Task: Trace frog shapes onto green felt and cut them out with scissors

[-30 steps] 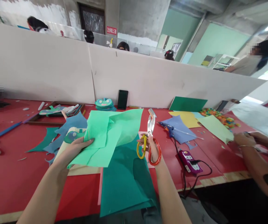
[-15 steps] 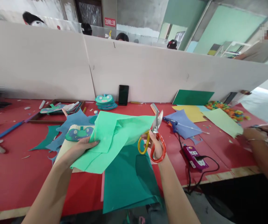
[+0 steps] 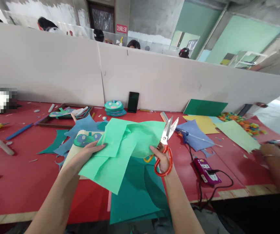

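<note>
My left hand (image 3: 90, 153) is closed on the left side of a folded light green felt sheet (image 3: 115, 143), thumb on top. Scissors (image 3: 165, 139) with one red and one yellow handle loop are in my right hand (image 3: 161, 159), their blades apart and pointing up and away. My right thumb lies at the felt's right edge; the fingers beneath are mostly hidden. Below the sheet, dark green felt (image 3: 135, 195) overhangs the table's front edge. Left of my left hand, a green and blue frog-like cutout (image 3: 86, 139) rests on a cream sheet (image 3: 69, 154).
On the red table (image 3: 40, 188) lie blue felt scraps (image 3: 81, 126), a brown tray (image 3: 44, 123), stacked frog-face pieces (image 3: 114, 109), a blue glue gun (image 3: 184, 135) and a purple power strip (image 3: 206, 172) with cables. A black phone (image 3: 133, 101) leans on the white partition (image 3: 154, 74). A co-worker's hand (image 3: 271, 151) is at right.
My right thumb has come onto the felt's right edge, and the scissors have turned, hiding most of the yellow loop. The sheet's lower corner hangs lower. The view has shifted slightly.
</note>
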A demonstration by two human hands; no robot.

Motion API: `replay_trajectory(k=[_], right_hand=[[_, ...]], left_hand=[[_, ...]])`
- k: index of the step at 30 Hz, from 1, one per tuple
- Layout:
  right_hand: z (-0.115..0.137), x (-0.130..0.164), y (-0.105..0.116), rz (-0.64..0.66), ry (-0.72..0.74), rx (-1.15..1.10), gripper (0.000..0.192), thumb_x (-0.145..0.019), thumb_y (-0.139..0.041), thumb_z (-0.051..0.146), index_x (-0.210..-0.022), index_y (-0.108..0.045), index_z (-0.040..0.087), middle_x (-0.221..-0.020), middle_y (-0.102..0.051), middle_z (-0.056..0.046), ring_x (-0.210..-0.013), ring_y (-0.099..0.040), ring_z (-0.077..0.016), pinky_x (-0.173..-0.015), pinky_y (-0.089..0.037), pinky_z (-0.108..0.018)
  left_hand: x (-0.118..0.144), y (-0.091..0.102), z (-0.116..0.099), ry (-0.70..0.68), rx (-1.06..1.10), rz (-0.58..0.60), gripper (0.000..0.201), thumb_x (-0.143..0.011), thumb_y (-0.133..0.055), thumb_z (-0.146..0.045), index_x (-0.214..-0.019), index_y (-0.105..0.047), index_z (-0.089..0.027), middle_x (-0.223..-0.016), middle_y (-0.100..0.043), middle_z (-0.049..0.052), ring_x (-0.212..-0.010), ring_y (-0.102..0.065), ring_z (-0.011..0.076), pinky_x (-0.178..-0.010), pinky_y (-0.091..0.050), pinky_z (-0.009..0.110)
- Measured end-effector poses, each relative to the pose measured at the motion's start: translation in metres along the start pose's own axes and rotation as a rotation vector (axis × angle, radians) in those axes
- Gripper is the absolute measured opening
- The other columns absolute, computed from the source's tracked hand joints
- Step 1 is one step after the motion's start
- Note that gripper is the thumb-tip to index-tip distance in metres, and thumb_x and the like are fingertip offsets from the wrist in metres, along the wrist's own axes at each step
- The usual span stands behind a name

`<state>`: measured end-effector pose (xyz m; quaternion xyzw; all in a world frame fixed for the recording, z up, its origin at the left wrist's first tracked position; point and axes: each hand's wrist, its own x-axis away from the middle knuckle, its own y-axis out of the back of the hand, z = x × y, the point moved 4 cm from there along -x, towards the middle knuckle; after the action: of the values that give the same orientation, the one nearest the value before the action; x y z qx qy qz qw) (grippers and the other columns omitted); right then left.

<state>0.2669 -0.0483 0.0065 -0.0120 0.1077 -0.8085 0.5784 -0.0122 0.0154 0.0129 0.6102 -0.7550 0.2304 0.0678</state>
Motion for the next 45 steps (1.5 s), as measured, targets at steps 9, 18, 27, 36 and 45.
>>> replay_trajectory(k=[9, 18, 27, 36, 45], right_hand=[[-0.017, -0.010, 0.002, -0.103, -0.087, -0.207, 0.030, -0.063, -0.072, 0.028, -0.091, -0.063, 0.021, -0.095, -0.069, -0.004, -0.080, -0.066, -0.0221, -0.062, -0.054, -0.031], [-0.040, -0.009, 0.015, -0.480, -0.046, -0.051, 0.034, -0.056, -0.076, 0.029, -0.083, -0.057, 0.019, -0.079, -0.068, 0.000, -0.069, -0.066, -0.0197, -0.059, -0.055, -0.031], [-0.056, -0.005, 0.002, -0.466, -0.169, -0.152, 0.032, -0.058, -0.076, 0.026, -0.077, -0.051, 0.023, -0.071, -0.065, 0.006, -0.051, -0.063, -0.0144, -0.052, -0.056, -0.033], [-0.062, -0.006, 0.004, -0.465, -0.084, -0.193, 0.031, -0.065, -0.071, 0.035, -0.089, -0.054, 0.025, -0.085, -0.070, -0.002, -0.066, -0.066, -0.0214, -0.064, -0.057, -0.043], [-0.055, -0.004, 0.001, -0.471, -0.115, -0.037, 0.030, -0.064, -0.070, 0.039, -0.078, -0.051, 0.022, -0.063, -0.063, 0.005, -0.052, -0.061, -0.0160, -0.051, -0.051, -0.029]], left_hand=[[0.005, -0.011, 0.005, 0.148, -0.012, 0.330, 0.063, -0.062, -0.074, -0.015, -0.121, -0.055, -0.024, -0.102, -0.069, 0.009, -0.092, -0.066, 0.0280, -0.080, -0.054, 0.039], [-0.040, -0.006, 0.013, -0.223, 0.392, -0.142, 0.033, -0.088, -0.044, -0.030, -0.119, -0.053, -0.023, -0.096, -0.069, 0.003, -0.080, -0.066, 0.0114, -0.074, -0.052, 0.021], [-0.029, -0.045, 0.046, -0.064, -0.202, 0.022, 0.030, -0.064, -0.071, -0.034, -0.085, -0.066, -0.015, -0.098, -0.069, 0.016, -0.101, -0.060, 0.0298, -0.093, -0.041, 0.042], [-0.029, -0.049, 0.047, -0.099, -0.254, -0.019, 0.031, -0.065, -0.070, -0.037, -0.087, -0.065, -0.017, -0.075, -0.070, 0.006, -0.075, -0.066, 0.0239, -0.059, -0.051, 0.029], [-0.017, -0.070, 0.061, 0.110, 0.079, 0.133, 0.027, -0.073, -0.065, -0.024, -0.098, -0.061, -0.013, -0.108, -0.066, 0.014, -0.083, -0.069, 0.0241, -0.063, -0.057, 0.030]])
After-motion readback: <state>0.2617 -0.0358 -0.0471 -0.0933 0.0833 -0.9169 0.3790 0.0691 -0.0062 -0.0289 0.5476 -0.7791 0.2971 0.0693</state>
